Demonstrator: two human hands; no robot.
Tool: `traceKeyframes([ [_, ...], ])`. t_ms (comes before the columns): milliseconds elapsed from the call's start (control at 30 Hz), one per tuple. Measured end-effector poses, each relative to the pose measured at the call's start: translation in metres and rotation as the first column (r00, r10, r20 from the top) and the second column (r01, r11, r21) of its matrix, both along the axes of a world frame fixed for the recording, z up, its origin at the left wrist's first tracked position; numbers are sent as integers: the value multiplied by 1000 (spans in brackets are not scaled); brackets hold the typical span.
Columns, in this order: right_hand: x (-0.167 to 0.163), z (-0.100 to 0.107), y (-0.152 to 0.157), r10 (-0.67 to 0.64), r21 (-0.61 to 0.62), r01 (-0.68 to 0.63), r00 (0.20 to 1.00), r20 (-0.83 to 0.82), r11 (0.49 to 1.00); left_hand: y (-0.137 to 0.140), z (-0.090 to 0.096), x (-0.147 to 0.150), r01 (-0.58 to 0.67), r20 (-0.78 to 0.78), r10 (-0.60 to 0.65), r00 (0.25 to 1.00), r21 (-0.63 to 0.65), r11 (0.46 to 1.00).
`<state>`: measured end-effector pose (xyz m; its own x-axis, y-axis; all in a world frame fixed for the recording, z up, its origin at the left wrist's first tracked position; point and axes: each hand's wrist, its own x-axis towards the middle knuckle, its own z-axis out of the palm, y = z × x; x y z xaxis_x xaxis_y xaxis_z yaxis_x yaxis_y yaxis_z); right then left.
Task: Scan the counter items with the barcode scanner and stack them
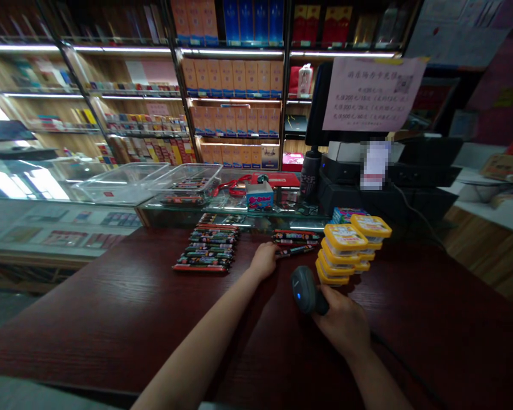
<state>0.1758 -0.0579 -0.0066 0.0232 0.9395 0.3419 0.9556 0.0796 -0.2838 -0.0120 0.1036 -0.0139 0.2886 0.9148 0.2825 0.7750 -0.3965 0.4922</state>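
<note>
In my right hand [346,322] is a dark barcode scanner [304,289], its head tilted up with a small blue light showing. My left hand [265,259] reaches farther forward, its fingers closed at the near end of a slim dark stick packet [298,250] that lies on the counter. Just behind that are a few similar stick packets [297,236]. Left of my left hand, several more packets lie in a long row [211,247]. To the right, yellow-lidded tubs [345,236] stand stacked, close to the scanner.
The dark red wooden counter [111,296] ends at a glass ledge. On it are clear plastic bins [122,182], a small blue box [259,196] and red items. A monitor with a paper sign [371,94] stands at the right. The scanner's cable [404,356] trails right.
</note>
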Motion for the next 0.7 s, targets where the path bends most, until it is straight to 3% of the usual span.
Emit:
traceKeyframes([
  [67, 0, 1, -1, -7, -5, 7, 1000, -1, 1000, -10, -2, -15, -14, 145, 33, 989, -129, 992],
  [133, -1, 3, -2, -4, -16, 3, 1000, -16, 1000, -22, -4, -29, 2, 369, 123, 921, -320, 947],
  [233, -3, 6, -3, -2, -53, 0, 999, -39, 999, -40, -10, -43, 133, 709, 257, 657, -444, 886],
  [333, -5, 13, -5, -27, -94, 21, 998, -62, 995, -52, -14, -46, 130, 881, 308, 360, -374, 918],
  [400, -5, 19, -5, -34, -119, 22, 994, -103, 993, -55, -15, -45, 102, 913, 331, 239, -362, 926],
  [533, -7, 26, -4, 52, -131, -107, 927, -372, 986, -54, -13, -43, 94, 931, 345, 116, -356, 930],
  [700, -13, 22, -5, 153, -43, -233, 756, -637, 972, -51, -15, -42, 76, 938, 337, 83, -343, 936],
])
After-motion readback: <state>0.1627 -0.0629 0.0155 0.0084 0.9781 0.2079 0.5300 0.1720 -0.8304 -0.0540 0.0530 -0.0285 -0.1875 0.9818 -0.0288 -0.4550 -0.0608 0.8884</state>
